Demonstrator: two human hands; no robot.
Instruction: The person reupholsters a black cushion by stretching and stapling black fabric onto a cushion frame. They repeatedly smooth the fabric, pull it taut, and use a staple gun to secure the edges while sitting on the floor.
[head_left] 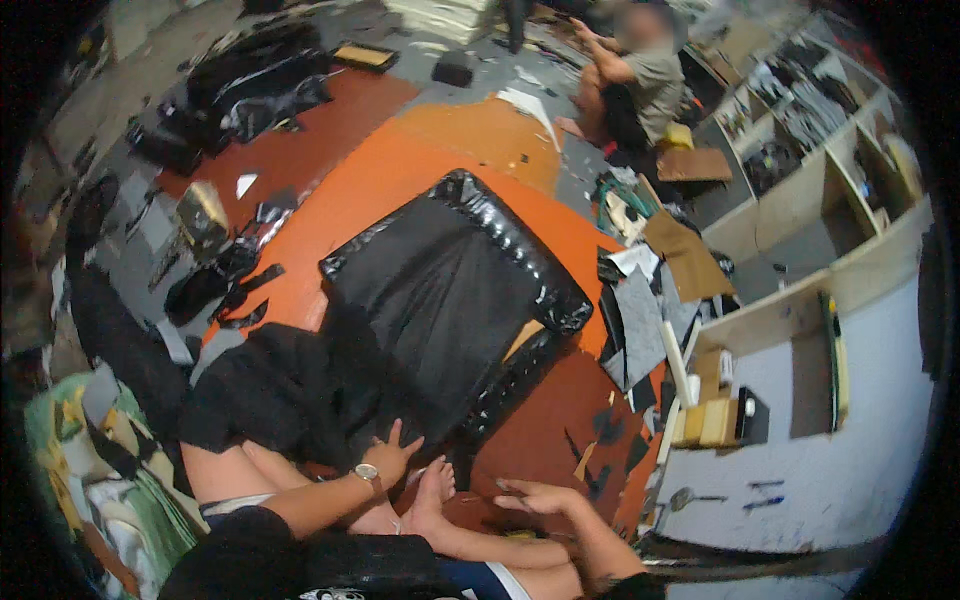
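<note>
In front of me lies a large square upholstered piece with shiny black padded edges point(530, 255). Matte black fabric point(420, 280) covers its middle and drapes toward me over part of my legs. My left hand point(392, 455), with a watch on its wrist, rests on the near part of this fabric, fingers spread. My right hand point(540, 497) is held to the right of my bare foot, fingers stretched out and nothing in it. A strip of tan point(524, 338) shows at the piece's right side, by the padded edge.
Orange sheet point(290, 270) and brown sheet point(530, 415) lie under the piece. Grey and brown scraps point(640, 325) sit to the right, beside a wooden shelf unit point(810, 270). Green and white bundled cloth point(125, 480) is at my left. Another person point(650, 85) sits at the far right.
</note>
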